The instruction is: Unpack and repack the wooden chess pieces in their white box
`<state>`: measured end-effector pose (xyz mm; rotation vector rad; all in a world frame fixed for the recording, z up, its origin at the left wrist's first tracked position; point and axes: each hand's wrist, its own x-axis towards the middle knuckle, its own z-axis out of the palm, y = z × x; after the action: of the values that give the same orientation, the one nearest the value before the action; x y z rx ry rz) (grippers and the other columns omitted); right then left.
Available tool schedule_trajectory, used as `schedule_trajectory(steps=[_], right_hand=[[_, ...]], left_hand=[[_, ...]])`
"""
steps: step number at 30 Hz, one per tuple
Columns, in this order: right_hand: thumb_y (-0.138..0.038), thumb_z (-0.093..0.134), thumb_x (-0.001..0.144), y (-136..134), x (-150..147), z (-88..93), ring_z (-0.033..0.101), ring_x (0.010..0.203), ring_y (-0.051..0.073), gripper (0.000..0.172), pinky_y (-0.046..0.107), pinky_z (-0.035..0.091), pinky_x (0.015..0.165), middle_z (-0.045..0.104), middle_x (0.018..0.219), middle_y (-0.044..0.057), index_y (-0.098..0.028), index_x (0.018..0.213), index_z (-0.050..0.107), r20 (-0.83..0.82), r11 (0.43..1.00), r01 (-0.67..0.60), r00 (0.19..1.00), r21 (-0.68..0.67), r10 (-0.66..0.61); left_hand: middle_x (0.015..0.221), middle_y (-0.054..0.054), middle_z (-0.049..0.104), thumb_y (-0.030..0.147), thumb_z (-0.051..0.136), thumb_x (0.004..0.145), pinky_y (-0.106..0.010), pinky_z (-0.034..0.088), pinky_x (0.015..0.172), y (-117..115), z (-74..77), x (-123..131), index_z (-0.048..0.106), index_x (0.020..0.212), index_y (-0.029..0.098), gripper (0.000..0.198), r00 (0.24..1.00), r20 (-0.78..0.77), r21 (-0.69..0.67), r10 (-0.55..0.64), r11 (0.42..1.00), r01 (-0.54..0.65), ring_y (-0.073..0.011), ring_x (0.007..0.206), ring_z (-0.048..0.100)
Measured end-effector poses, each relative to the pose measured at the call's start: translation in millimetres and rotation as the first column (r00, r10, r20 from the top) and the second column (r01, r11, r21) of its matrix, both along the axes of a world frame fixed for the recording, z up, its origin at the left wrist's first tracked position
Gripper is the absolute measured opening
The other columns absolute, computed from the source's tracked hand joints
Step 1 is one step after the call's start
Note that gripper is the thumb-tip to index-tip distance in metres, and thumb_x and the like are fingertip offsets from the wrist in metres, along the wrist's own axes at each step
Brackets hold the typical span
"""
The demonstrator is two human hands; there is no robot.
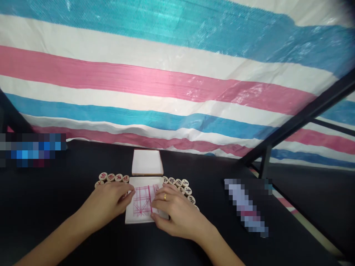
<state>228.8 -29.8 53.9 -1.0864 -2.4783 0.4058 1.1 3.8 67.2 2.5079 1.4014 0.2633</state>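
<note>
Box (129, 214) open, pieces (111, 177) out on worktop (111, 244); sheet (141, 201) not out. Left hand (113, 197) curled at sheet's left edge; right hand (173, 208) fingers parted over its right. Pinching: can't tell.

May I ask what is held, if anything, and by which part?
It cannot be told: right hand at the right side of the lined sheet, left hand near its upper left.
</note>
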Motion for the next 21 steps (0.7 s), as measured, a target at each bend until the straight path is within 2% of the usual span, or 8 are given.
schedule_trajectory(steps=[4,6,8,10,13,15,17,21], right_hand=[[-0.025,0.059,0.083,-1,-4,-4.1,0.058,0.096,0.021,0.021,0.041,0.038,0.100,0.068,0.091,0.004,-0.022,0.103,0.066,-0.036,0.999,-0.034,0.999,0.025,0.035],[-0.020,0.051,0.087,4,3,-3.7,0.056,0.102,0.021,0.027,0.040,0.042,0.097,0.066,0.102,0.007,-0.020,0.112,0.063,-0.079,0.996,0.045,0.996,0.072,-0.040],[-0.015,0.044,0.089,12,17,-4.4,0.055,0.103,0.022,0.031,0.040,0.046,0.092,0.064,0.106,0.009,-0.019,0.114,0.062,-0.124,0.971,0.211,0.972,0.110,-0.198],[-0.014,0.043,0.088,23,36,-7.9,0.056,0.102,0.023,0.032,0.041,0.047,0.091,0.064,0.105,0.010,-0.020,0.111,0.063,-0.152,0.917,0.382,0.919,0.116,-0.363],[-0.012,0.043,0.085,39,66,-18.2,0.058,0.096,0.023,0.032,0.042,0.048,0.089,0.064,0.102,0.008,-0.020,0.105,0.067,-0.112,0.852,0.518,0.853,0.076,-0.509],[-0.007,0.041,0.081,46,82,-25.3,0.059,0.096,0.022,0.036,0.041,0.048,0.090,0.065,0.101,0.008,-0.019,0.102,0.068,-0.076,0.846,0.532,0.846,0.038,-0.528],[-0.001,0.037,0.076,49,93,-29.5,0.059,0.099,0.020,0.043,0.040,0.046,0.093,0.065,0.103,0.007,-0.018,0.100,0.068,-0.067,0.865,0.502,0.863,0.004,-0.501],[0.003,0.037,0.070,48,102,-27.7,0.061,0.099,0.019,0.049,0.037,0.045,0.096,0.066,0.103,0.006,-0.021,0.097,0.071,-0.048,0.895,0.436,0.896,-0.089,-0.441]], left_hand=[[0.097,-0.008,0.070,0.042,0.038,0.087,-0.034,0.048,0.074,23,-2.0,-31,0.069,0.103,0.023,0.040,0.977,-0.051,0.117,0.206,0.973,-0.199,-0.0276,0.092,0.063],[0.106,-0.011,0.067,0.042,0.038,0.086,-0.039,0.049,0.078,35,-4.4,-49,0.067,0.109,0.020,0.043,0.954,-0.104,0.163,0.281,0.951,-0.263,-0.0320,0.102,0.060],[0.110,-0.012,0.066,0.041,0.035,0.087,-0.041,0.049,0.078,44,-7.1,-62,0.067,0.111,0.020,0.045,0.939,-0.139,0.165,0.315,0.942,-0.291,-0.0330,0.105,0.059],[0.110,-0.012,0.065,0.042,0.034,0.088,-0.042,0.049,0.079,49,-9.6,-69,0.066,0.111,0.019,0.046,0.938,-0.140,0.151,0.317,0.943,-0.296,-0.0325,0.104,0.059],[0.110,-0.013,0.064,0.047,0.036,0.088,-0.041,0.047,0.088,51,-12.4,-67,0.066,0.111,0.016,0.049,0.967,-0.076,0.138,0.243,0.963,-0.232,-0.0303,0.104,0.059],[0.112,-0.012,0.064,0.050,0.038,0.088,-0.040,0.044,0.093,50,-13.8,-63,0.067,0.111,0.017,0.050,0.985,-0.036,0.124,0.170,0.979,-0.164,-0.0284,0.105,0.058],[0.113,-0.011,0.064,0.051,0.038,0.087,-0.039,0.044,0.094,50,-14.7,-59,0.067,0.112,0.019,0.050,0.990,-0.032,0.092,0.137,0.987,-0.133,-0.0274,0.105,0.059],[0.112,-0.011,0.065,0.052,0.035,0.088,-0.038,0.046,0.091,49,-16.1,-57,0.067,0.112,0.020,0.051,0.986,-0.041,0.049,0.165,0.986,-0.163,-0.0275,0.103,0.060]])
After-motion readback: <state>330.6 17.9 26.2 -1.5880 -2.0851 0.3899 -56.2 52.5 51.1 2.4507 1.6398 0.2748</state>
